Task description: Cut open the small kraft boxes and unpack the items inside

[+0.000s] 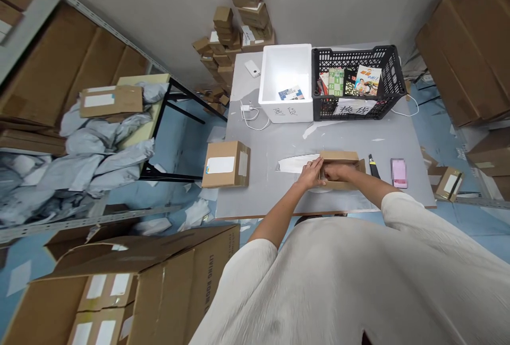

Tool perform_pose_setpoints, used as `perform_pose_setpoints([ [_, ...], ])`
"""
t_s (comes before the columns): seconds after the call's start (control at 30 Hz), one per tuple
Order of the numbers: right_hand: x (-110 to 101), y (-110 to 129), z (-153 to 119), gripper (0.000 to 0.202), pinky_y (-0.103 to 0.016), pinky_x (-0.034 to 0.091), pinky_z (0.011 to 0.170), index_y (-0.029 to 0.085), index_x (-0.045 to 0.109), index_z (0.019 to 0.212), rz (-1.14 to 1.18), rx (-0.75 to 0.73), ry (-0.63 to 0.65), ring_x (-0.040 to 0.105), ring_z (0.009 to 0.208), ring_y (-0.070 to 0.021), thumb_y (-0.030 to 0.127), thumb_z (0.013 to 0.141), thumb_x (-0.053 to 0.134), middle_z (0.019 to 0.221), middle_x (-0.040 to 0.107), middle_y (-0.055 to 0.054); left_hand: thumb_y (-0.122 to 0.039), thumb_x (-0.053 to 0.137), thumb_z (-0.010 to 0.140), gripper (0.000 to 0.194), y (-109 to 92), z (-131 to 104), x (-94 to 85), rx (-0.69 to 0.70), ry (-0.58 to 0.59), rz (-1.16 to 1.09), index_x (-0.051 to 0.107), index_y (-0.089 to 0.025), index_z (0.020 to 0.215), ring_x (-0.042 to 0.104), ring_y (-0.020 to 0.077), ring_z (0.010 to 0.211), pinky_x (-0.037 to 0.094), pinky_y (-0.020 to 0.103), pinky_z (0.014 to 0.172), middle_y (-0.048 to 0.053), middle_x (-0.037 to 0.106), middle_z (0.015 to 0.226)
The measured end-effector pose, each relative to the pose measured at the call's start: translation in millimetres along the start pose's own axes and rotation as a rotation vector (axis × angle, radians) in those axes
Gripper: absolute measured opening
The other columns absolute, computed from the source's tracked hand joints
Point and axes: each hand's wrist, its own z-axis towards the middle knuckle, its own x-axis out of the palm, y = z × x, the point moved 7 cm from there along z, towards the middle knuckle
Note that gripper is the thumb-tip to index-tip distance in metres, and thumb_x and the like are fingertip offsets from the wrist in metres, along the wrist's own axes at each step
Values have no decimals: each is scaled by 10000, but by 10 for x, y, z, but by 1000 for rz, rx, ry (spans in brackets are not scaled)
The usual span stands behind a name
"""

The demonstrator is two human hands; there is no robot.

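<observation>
A small open cardboard box (pixel 340 156) lies on the grey table in front of me. My left hand (pixel 311 173) is closed on its left end, the fingers pressed together at the edge. Inside the box is my right hand (pixel 335 172), its fingers curled; what they hold, if anything, is hidden. A flat white sheet or bag (pixel 294 164) sticks out leftward from under my left hand. To the right of the box lie a black and yellow utility knife (pixel 373 166) and a phone (pixel 399 173) with a pink screen.
A closed carton (pixel 227 164) stands at the table's left. Behind my hands are a white foam box (pixel 285 111) and a black plastic crate (pixel 358 102) holding packets. A white cable (pixel 255 121) and a power bank (pixel 252 68) lie at the back left. A large carton (pixel 187 276) stands nearer me, left.
</observation>
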Motion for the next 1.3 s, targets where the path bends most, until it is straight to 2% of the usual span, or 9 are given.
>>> perform_pose_setpoints([
  [0.17,43,-8,41,182,-323,474,766,164,844,1028,-6,7,18,716,843,-259,244,923,718,1047,824,-164,-457,924,791,1245,3,-13,-4,-5,6,11,184,-355,1788,368,437,1592,377,555,1265,77,199,1873],
  [0.37,72,-8,54,158,-309,438,740,161,804,1036,-19,-49,-39,683,851,-249,233,943,698,1062,805,-157,-469,923,788,1265,0,-11,-9,-1,11,17,159,-358,1791,389,433,1577,390,553,1256,78,195,1874],
  [0.5,109,11,77,188,-284,429,758,186,767,1076,35,-125,-92,644,893,-222,186,909,683,1126,789,-124,-461,923,786,1268,-6,-11,-14,-2,9,21,159,-355,1792,396,429,1573,390,551,1260,73,192,1875],
  [0.67,211,-28,110,176,-272,398,701,189,773,977,104,-121,-22,609,801,-191,141,873,640,993,788,-75,-469,920,791,1268,5,-5,-3,0,10,28,155,-349,1794,384,424,1587,395,543,1264,76,191,1875],
  [0.9,194,-55,80,156,-292,380,679,197,778,877,23,-141,-23,552,705,-180,207,913,627,894,780,-57,-527,913,798,1270,0,1,-9,5,10,35,139,-365,1792,395,425,1582,393,549,1259,84,193,1874],
  [1.13,152,58,114,147,-302,438,795,169,785,913,-79,-187,-116,631,847,-220,198,892,643,1053,803,-119,-554,924,785,1295,-25,-26,-8,-5,16,34,132,-371,1792,387,433,1583,376,558,1270,88,185,1875],
  [1.3,113,83,67,165,-308,433,773,176,787,962,-48,-153,-135,654,870,-234,178,926,627,1128,812,-132,-540,903,803,1269,-29,-17,-16,-14,19,36,129,-368,1794,390,433,1583,381,559,1268,80,190,1875],
])
